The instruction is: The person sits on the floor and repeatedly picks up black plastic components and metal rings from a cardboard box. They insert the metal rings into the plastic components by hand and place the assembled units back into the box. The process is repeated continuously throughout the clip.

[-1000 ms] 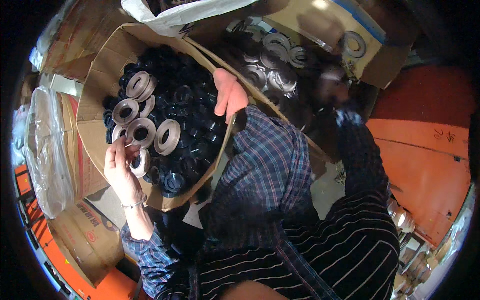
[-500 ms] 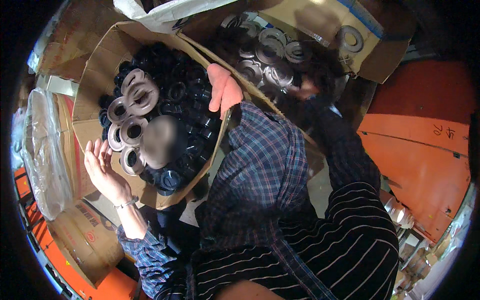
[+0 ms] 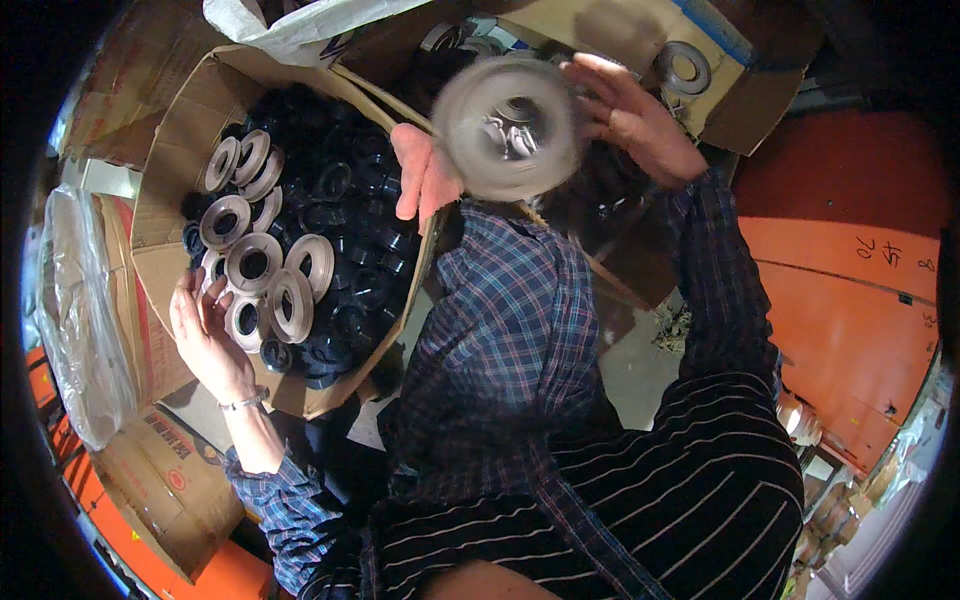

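My left hand (image 3: 207, 335) is at the near left side of a cardboard box, fingers apart and slightly curled beside several grey metal rings (image 3: 253, 263). These lie on a heap of glossy black ring-shaped parts (image 3: 340, 240). My right hand (image 3: 640, 125) is raised over a second box, fingers stretched out. Just left of its fingertips a grey metal ring (image 3: 460, 125) hangs in the air, smeared by motion. Whether the fingertips still touch its edge cannot be told. More grey parts are partly hidden behind this ring.
The left cardboard box (image 3: 160, 225) adjoins the right one (image 3: 730, 110). A pink glove (image 3: 425, 172) drapes over the left box's right edge. One loose ring (image 3: 683, 68) rests on the right box's flap. An orange cabinet (image 3: 840, 300) stands at right, and clear plastic wrap (image 3: 85, 310) at left.
My right hand has risen out of the right box, with a blurred ring now beside it. The ring blurred above the left box is no longer in the air; the rings there lie differently.
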{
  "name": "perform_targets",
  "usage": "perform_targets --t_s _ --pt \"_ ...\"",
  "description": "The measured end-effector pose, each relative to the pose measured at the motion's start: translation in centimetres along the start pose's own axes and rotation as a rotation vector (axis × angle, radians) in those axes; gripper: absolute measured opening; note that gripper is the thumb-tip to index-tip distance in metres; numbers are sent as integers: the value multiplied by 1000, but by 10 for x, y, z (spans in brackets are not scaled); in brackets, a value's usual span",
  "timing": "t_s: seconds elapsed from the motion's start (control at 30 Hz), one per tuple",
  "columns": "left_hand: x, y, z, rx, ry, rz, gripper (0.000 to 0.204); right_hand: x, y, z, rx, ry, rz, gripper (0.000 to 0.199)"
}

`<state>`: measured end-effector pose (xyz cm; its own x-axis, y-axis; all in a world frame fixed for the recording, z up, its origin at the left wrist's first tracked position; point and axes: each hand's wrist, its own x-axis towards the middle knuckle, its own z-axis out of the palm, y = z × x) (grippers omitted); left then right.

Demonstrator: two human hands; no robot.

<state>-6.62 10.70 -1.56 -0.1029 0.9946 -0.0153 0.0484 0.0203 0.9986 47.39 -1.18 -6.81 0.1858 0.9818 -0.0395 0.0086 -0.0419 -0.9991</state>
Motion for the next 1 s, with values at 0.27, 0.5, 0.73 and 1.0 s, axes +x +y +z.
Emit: perform_targets --t_s 0.27,0.5,0.73,1.0 --pt "4 2 -5 72 244 137 58 18 220 -77 -1350 361 488 78" --pt "-4 2 8 6 143 -21 60 -9 301 -69 -1311 725 848 81" --pt "-12 -2 16 43 18 -35 59 -11 300 -77 -1580 572 836 100" --pt "-12 -1 18 -76 42 -103 46 -6 191 -99 -1495 352 731 88"
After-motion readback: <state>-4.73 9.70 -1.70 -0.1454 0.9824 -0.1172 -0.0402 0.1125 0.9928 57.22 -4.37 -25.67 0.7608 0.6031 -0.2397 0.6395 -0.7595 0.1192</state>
